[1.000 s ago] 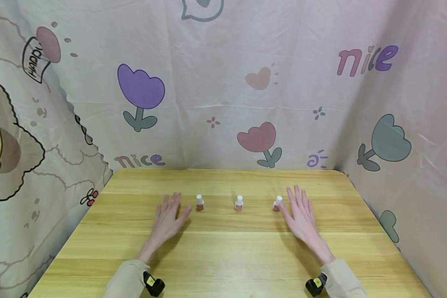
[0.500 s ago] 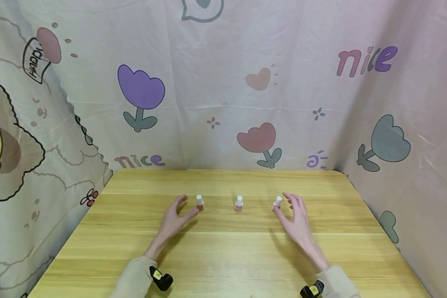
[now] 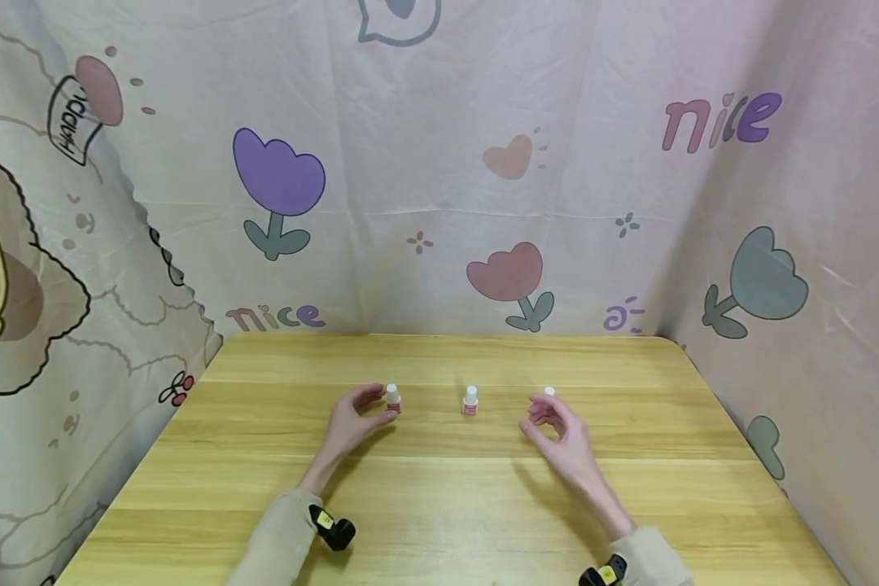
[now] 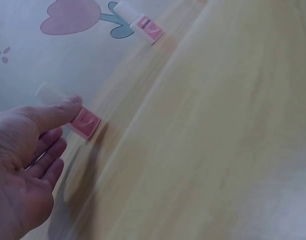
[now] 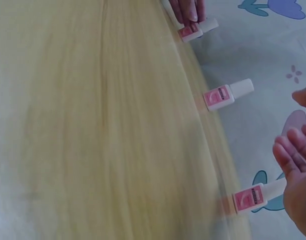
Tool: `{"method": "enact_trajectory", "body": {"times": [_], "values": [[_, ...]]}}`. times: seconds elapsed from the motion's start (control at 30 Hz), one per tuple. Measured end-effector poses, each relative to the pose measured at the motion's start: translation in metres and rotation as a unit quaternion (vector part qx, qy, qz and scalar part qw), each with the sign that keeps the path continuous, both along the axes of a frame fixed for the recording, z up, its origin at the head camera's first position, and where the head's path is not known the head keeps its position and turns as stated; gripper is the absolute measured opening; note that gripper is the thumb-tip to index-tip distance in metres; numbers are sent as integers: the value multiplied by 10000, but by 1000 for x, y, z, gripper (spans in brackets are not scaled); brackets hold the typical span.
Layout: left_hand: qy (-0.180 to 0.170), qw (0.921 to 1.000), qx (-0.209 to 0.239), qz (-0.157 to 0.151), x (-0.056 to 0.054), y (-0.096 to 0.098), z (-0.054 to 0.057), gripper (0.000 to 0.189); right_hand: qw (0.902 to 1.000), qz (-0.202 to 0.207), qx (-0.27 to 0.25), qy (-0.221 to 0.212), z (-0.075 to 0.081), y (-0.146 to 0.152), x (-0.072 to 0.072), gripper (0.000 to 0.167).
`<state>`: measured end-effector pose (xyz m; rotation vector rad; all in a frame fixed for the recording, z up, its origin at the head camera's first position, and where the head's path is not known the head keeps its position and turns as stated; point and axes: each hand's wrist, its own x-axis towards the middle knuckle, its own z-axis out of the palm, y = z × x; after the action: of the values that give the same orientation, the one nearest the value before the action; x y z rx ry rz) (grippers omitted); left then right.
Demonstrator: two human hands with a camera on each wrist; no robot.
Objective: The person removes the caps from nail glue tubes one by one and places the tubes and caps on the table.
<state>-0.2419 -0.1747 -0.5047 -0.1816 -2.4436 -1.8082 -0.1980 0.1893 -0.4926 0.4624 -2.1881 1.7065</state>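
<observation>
Three small bottles with white caps and pink labels stand upright in a row on the wooden table. My left hand (image 3: 355, 419) is at the left bottle (image 3: 393, 397), fingers bent beside it and thumb in front. In the left wrist view the thumb (image 4: 55, 114) overlaps this bottle; contact cannot be made out. The middle bottle (image 3: 470, 400) stands apart from both hands. My right hand (image 3: 560, 435) hovers with loosely bent fingers before the right bottle (image 5: 250, 198), hiding all but its cap in the head view. Nothing is held in the right hand.
The light wooden table (image 3: 439, 505) reaches back to a printed cloth (image 3: 410, 163) hanging behind it and at both sides. A black wrist camera (image 3: 333, 527) sits on the left sleeve, and another wrist camera (image 3: 603, 571) on the right.
Both hands have moved inward, and their spread fingers have bent. The left hand has come up to the left bottle; the right hand has passed in front of the right bottle. The bottles stay put.
</observation>
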Motion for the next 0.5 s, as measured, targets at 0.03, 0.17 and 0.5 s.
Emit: {"method": "enact_trajectory", "body": {"times": [0.03,0.17,0.5], "values": [[-22,10000,22,-34,-1,0,0,58,9999,111,-32,-71,0,-1,0,42],[-137,9998,59,-116,-5,-1,0,54,9986,487,-40,-181,-1,-2,0,41],[-266,9988,-213,-351,-15,-2,-4,45,9910,1274,-402,-50,-9,-1,-5,36]]}}
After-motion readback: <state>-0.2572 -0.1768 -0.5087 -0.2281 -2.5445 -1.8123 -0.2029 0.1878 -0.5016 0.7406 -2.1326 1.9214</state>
